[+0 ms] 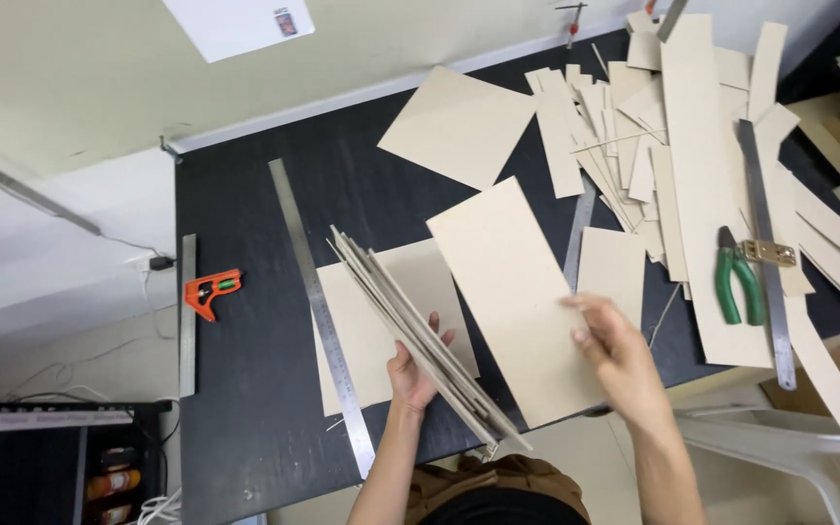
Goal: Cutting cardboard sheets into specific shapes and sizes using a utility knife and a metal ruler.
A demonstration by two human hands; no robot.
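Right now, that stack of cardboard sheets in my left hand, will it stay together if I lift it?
The stack probably stays stiff; its sheets look flat and rigid. Their already fanned edges suggest they may slide apart in the left hand.
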